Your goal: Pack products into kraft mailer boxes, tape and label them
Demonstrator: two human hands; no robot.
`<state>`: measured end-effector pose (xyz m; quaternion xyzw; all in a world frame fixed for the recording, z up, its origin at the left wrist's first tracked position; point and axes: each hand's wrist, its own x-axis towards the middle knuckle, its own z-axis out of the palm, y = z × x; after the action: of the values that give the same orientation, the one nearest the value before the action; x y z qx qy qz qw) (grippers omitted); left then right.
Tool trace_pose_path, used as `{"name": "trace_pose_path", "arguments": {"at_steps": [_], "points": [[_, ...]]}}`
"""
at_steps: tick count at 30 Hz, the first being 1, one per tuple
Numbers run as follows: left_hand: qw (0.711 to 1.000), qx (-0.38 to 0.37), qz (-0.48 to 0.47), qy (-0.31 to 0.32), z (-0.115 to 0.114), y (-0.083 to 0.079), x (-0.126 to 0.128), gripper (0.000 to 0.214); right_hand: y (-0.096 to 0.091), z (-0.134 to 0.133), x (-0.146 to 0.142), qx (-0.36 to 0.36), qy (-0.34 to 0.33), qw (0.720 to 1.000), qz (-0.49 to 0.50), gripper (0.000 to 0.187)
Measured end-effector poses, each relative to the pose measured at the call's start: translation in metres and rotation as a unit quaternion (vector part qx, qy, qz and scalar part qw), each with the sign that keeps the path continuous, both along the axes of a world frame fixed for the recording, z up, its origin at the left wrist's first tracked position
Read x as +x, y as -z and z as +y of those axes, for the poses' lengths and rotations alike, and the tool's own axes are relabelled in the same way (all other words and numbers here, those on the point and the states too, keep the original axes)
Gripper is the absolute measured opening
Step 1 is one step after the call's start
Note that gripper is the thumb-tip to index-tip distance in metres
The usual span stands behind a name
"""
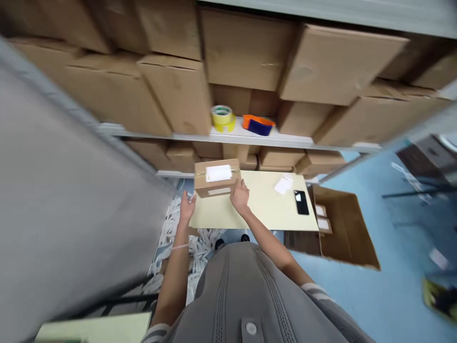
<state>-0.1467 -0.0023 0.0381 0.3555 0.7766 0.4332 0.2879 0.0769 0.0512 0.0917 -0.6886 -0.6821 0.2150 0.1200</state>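
Note:
A small cardboard box with a white label on top stands at the far left of a pale yellow table. My right hand rests against the box's near right corner, fingers spread and flat. My left hand hovers just off the table's left edge, below and left of the box, fingers loosely curled with nothing seen in them.
A black phone and a white paper slip lie on the table's right side. An open carton with small boxes stands on the blue floor to the right. Shelves of cardboard boxes rise behind, holding yellow tape and an orange-blue tape dispenser.

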Motion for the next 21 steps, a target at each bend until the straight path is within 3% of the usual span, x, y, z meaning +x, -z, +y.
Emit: {"name": "trace_pose_path", "arguments": {"at_steps": [3, 5, 9, 13, 17, 21], "points": [[0.995, 0.01, -0.013, -0.098, -0.085, 0.006, -0.028, 0.058, -0.008, -0.026, -0.061, 0.072, -0.159, 0.982, 0.067, 0.061], [0.982, 0.011, 0.017, -0.188, -0.159, 0.006, -0.044, 0.058, -0.011, -0.054, -0.113, 0.056, -0.308, 0.944, 0.109, 0.06], [0.921, -0.013, 0.092, -0.377, -0.306, -0.001, -0.054, 0.057, -0.009, -0.141, -0.219, -0.036, -0.561, 0.815, 0.139, 0.061], [0.838, -0.07, 0.117, -0.528, -0.418, -0.002, -0.042, 0.054, 0.011, -0.252, -0.294, -0.16, -0.692, 0.696, 0.108, 0.062], [0.773, -0.16, 0.076, -0.609, -0.486, 0.012, -0.031, 0.046, 0.041, -0.353, -0.329, -0.317, -0.722, 0.614, 0.03, 0.066], [0.732, -0.269, 0.031, -0.626, -0.503, 0.024, -0.037, 0.043, 0.07, -0.416, -0.333, -0.381, -0.717, 0.583, -0.01, 0.059]]}}
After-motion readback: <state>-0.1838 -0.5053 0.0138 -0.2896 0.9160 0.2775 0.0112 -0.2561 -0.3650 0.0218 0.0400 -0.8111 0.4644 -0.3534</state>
